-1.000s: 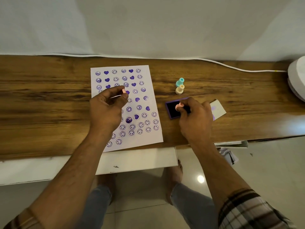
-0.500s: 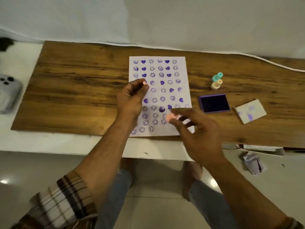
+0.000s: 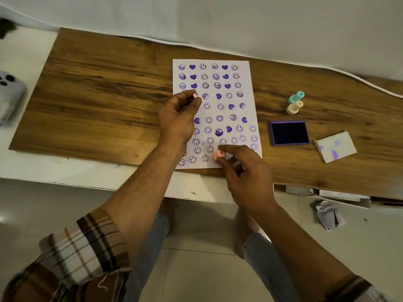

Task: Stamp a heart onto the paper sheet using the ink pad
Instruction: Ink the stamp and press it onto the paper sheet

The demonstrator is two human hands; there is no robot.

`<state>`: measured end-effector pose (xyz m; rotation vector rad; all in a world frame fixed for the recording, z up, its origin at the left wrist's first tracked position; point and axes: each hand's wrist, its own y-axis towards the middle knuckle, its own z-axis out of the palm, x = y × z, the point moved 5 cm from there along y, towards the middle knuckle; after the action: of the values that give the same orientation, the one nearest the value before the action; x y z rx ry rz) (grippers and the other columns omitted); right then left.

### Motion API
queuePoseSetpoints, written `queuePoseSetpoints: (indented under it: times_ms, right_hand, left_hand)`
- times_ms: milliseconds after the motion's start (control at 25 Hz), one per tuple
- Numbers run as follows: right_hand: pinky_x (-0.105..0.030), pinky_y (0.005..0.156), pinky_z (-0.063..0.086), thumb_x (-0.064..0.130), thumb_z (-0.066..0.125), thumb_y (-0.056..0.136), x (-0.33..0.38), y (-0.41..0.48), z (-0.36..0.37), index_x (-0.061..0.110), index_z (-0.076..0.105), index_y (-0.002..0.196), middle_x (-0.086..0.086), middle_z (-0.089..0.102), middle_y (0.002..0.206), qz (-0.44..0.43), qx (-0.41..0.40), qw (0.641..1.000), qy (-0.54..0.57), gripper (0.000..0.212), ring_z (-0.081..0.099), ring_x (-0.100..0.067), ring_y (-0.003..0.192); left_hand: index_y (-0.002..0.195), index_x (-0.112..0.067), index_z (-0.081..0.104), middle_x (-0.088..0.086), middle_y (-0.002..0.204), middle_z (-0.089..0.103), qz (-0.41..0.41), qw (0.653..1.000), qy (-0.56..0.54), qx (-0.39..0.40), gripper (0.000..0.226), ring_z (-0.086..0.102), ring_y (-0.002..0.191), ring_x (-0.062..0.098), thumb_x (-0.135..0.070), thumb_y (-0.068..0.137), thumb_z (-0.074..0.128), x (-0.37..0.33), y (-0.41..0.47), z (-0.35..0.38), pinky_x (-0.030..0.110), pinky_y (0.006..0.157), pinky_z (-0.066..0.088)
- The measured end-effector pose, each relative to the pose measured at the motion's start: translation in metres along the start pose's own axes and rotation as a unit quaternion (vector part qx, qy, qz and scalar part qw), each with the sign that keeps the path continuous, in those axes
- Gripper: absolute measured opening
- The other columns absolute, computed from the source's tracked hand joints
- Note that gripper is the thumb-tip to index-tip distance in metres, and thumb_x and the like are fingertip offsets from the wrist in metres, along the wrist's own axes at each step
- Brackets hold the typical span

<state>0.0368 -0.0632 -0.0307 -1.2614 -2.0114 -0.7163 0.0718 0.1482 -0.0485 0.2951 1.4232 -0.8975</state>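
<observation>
White paper sheet [image 3: 250, 101], printed with rows of purple smileys and hearts, flat on the brown wood-grain surface [image 3: 109, 94]. Small pink peg-shaped stamp [image 3: 218, 155] pinched between thumb and fingers [image 3: 224, 149] of the right hand [image 3: 246, 177], over the near right part of the sheet, beside the last row of smileys. Contact with the paper not clear from here. Left hand [image 3: 177, 117] on the left side of the sheet, its fingers [image 3: 189, 94] pressed around a small pink piece [image 3: 195, 95], possibly a cap. Open purple square ink pad [image 3: 289, 132] well right of the sheet, with its grey ink-smeared lid [image 3: 334, 147] just right of it; teal stamp [image 3: 297, 97] and cream stamp [image 3: 294, 107] lying beyond the pad.

Step in hand, by judgement: placing the inked stamp on an empty spot in the near row. Next move: straight press down, squarely, without sliding, then a clean lift; sheet held steady by the left hand to avoid smearing.
</observation>
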Motion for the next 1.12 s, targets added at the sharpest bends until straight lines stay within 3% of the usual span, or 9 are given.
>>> queuePoseSetpoints:
  times_ms: [120, 240, 560, 680, 760, 840, 920, 1000, 1120]
  right_hand:
    - [-0.035, 0.084, 0.063, 0.031, 0.075, 0.100, 0.000, 0.001, -0.002, 0.029, 0.075, 0.123, 0.015, 0.073, 0.115, -0.014, -0.001, 1.000, -0.028, 0.024, 0.066, -0.006, 0.100]
    - [-0.039, 0.082, 0.059, 0.014, 0.078, 0.097, 0.008, 0.001, -0.003, 0.017, 0.077, 0.120, -0.001, 0.079, 0.112, -0.081, -0.011, 0.993, -0.088, 0.023, 0.067, -0.023, 0.099]
    - [-0.043, 0.072, 0.055, 0.004, 0.076, 0.094, 0.028, 0.004, 0.001, 0.008, 0.076, 0.107, -0.010, 0.078, 0.101, -0.117, 0.005, 0.978, -0.170, 0.014, 0.063, -0.032, 0.090]
    - [-0.029, 0.072, 0.059, 0.021, 0.081, 0.094, 0.016, 0.013, -0.023, 0.019, 0.078, 0.111, 0.000, 0.078, 0.108, 0.070, -0.044, 0.996, 0.042, 0.017, 0.068, -0.015, 0.094]
    - [-0.023, 0.069, 0.061, 0.025, 0.083, 0.092, 0.005, 0.023, -0.049, 0.022, 0.078, 0.113, 0.007, 0.081, 0.105, 0.169, -0.159, 0.943, 0.237, 0.022, 0.074, -0.006, 0.094]
    - [-0.033, 0.075, 0.066, 0.029, 0.083, 0.089, -0.008, 0.028, -0.065, 0.027, 0.078, 0.113, 0.011, 0.082, 0.108, 0.246, -0.198, 0.888, 0.334, 0.024, 0.077, -0.010, 0.103]
    - [-0.044, 0.085, 0.066, 0.028, 0.081, 0.090, -0.012, 0.030, -0.065, 0.031, 0.079, 0.111, 0.010, 0.082, 0.112, 0.294, -0.168, 0.856, 0.391, 0.022, 0.077, -0.017, 0.109]
    - [-0.042, 0.086, 0.064, 0.024, 0.079, 0.091, -0.012, 0.034, -0.064, 0.031, 0.078, 0.114, 0.009, 0.082, 0.113, 0.283, -0.145, 0.869, 0.380, 0.023, 0.077, -0.015, 0.108]
    - [-0.045, 0.091, 0.065, 0.020, 0.079, 0.092, -0.010, 0.040, -0.066, 0.030, 0.078, 0.117, 0.011, 0.082, 0.115, 0.250, -0.131, 0.893, 0.351, 0.027, 0.076, -0.012, 0.110]
  left_hand:
    - [0.120, 0.002, 0.071, 0.014, 0.109, 0.073, 0.003, 1.000, 0.000, 0.005, 0.028, 0.068, 0.098, 0.016, 0.002, 0.092, 0.072, 0.002, 0.000, 0.001, 0.029, 0.093, 0.057]
    - [0.118, 0.001, 0.072, 0.013, 0.107, 0.074, 0.001, 1.000, -0.001, 0.006, 0.027, 0.069, 0.098, 0.017, 0.002, 0.091, 0.073, 0.004, 0.001, 0.003, 0.030, 0.094, 0.058]
    - [0.118, -0.002, 0.073, 0.011, 0.108, 0.075, 0.001, 1.000, 0.007, -0.002, 0.027, 0.070, 0.101, 0.017, -0.002, 0.091, 0.075, 0.004, 0.002, 0.002, 0.031, 0.094, 0.059]
    - [0.117, -0.005, 0.075, 0.011, 0.108, 0.077, -0.020, 0.999, -0.005, 0.025, 0.026, 0.072, 0.103, 0.019, -0.003, 0.090, 0.076, -0.001, -0.003, 0.005, 0.035, 0.097, 0.059]
    - [0.115, -0.005, 0.076, 0.010, 0.104, 0.079, -0.034, 0.996, -0.018, 0.080, 0.026, 0.074, 0.100, 0.020, -0.003, 0.089, 0.078, -0.007, -0.007, 0.013, 0.035, 0.095, 0.060]
    - [0.116, -0.007, 0.078, 0.011, 0.105, 0.081, -0.050, 0.985, -0.010, 0.166, 0.028, 0.077, 0.100, 0.023, -0.005, 0.087, 0.080, -0.011, -0.021, 0.026, 0.033, 0.091, 0.060]
    - [0.116, -0.013, 0.079, 0.011, 0.109, 0.082, -0.057, 0.968, 0.029, 0.243, 0.030, 0.077, 0.104, 0.024, -0.006, 0.087, 0.081, -0.009, -0.040, 0.037, 0.033, 0.091, 0.061]
    - [0.118, -0.013, 0.079, 0.010, 0.111, 0.082, -0.059, 0.959, 0.047, 0.272, 0.033, 0.077, 0.107, 0.025, -0.004, 0.086, 0.080, -0.006, -0.052, 0.045, 0.035, 0.094, 0.061]
    - [0.119, -0.008, 0.077, 0.010, 0.111, 0.082, -0.059, 0.965, 0.050, 0.250, 0.034, 0.077, 0.107, 0.027, -0.004, 0.085, 0.080, -0.008, -0.054, 0.052, 0.037, 0.097, 0.061]
